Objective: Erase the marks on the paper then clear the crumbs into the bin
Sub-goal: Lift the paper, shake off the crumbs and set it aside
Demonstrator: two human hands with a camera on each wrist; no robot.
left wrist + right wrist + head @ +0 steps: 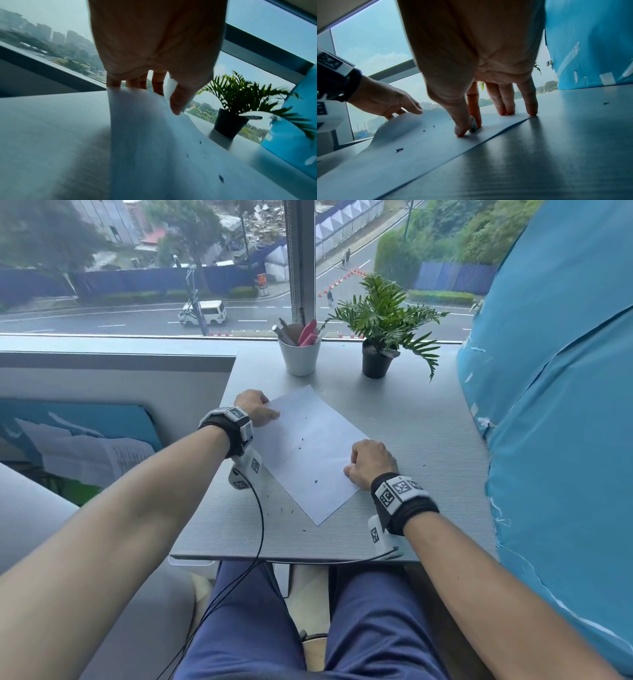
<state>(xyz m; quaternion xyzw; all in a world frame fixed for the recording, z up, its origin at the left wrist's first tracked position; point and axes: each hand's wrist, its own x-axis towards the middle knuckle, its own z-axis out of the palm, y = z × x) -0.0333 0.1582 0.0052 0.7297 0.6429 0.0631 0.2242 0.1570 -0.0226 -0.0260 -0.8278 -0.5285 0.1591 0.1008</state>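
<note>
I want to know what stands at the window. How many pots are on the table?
2. A white pot with pens stands at the far edge by the window. A black pot with a plant stands to its right. None other shows.

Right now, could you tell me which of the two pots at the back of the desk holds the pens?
The white pot, left of the black pot. It holds pens and something pink; the black one holds a green plant.
</note>
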